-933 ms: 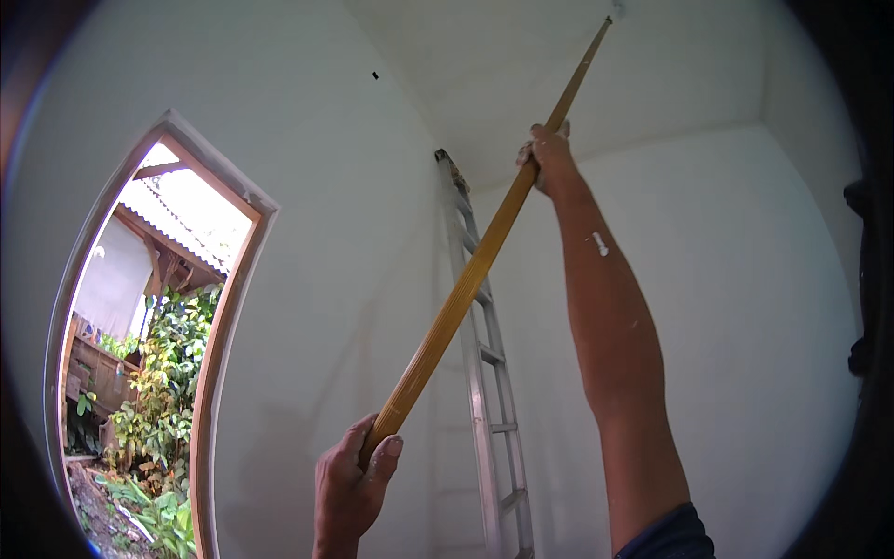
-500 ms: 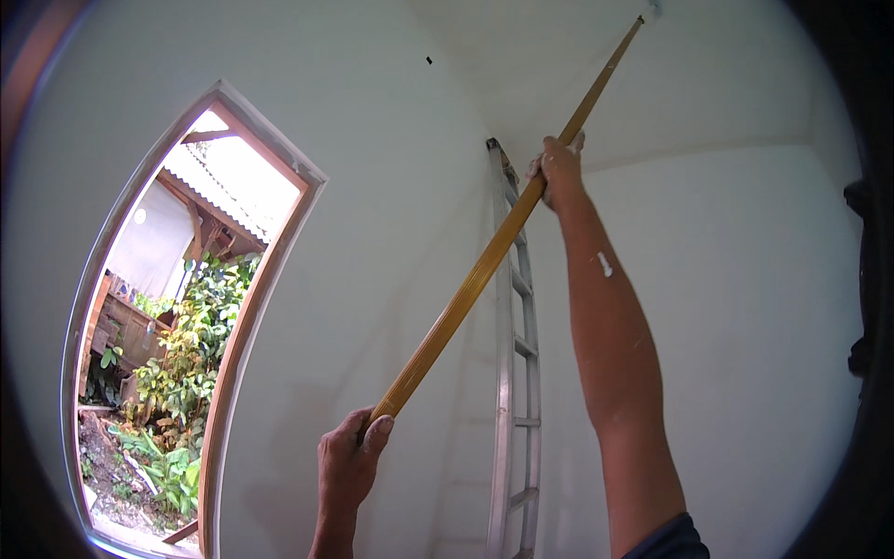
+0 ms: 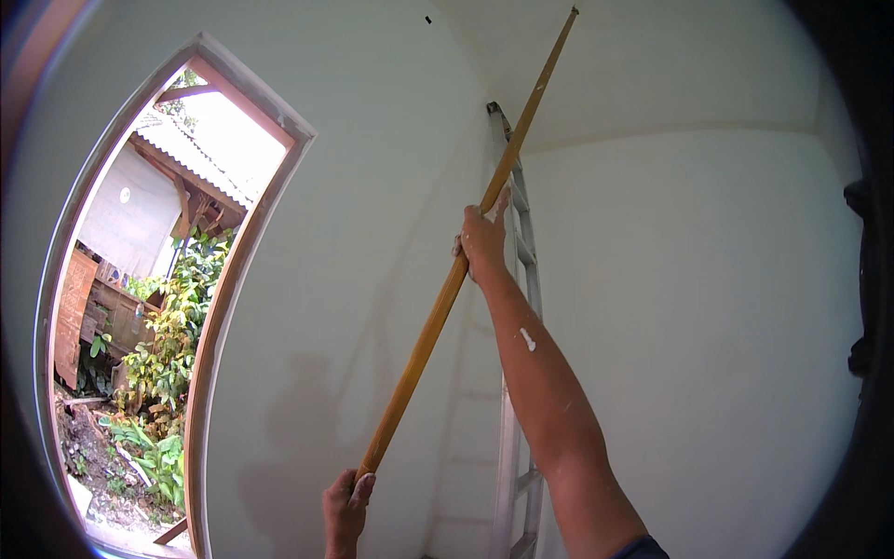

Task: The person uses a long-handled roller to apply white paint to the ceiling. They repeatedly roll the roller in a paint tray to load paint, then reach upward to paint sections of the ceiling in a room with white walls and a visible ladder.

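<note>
A long yellow-brown wooden pole (image 3: 421, 354) slants up from the lower middle toward the ceiling, its far tip near the top edge. Around its lower end my left hand (image 3: 346, 511) is closed, the thumb lying along the wood. Higher up, my right hand (image 3: 484, 240) grips the same pole, arm stretched out. White paint spots mark that hand, and a white smear lies on the right forearm. Whatever the pole's far end carries, if anything, cannot be made out.
An aluminium ladder (image 3: 508, 438) leans upright behind my right arm. To the left, a wood-framed window opening (image 3: 209, 363) shows plants and a corrugated roof outside. Pale walls (image 3: 689, 307) meet the white ceiling (image 3: 670, 74). A dark object (image 3: 859, 279) stands at the right rim.
Both hands have come lower with the pole, the right one also moving left. The pole's tip has swung left and stands steeper. The view has tilted slightly upward.
</note>
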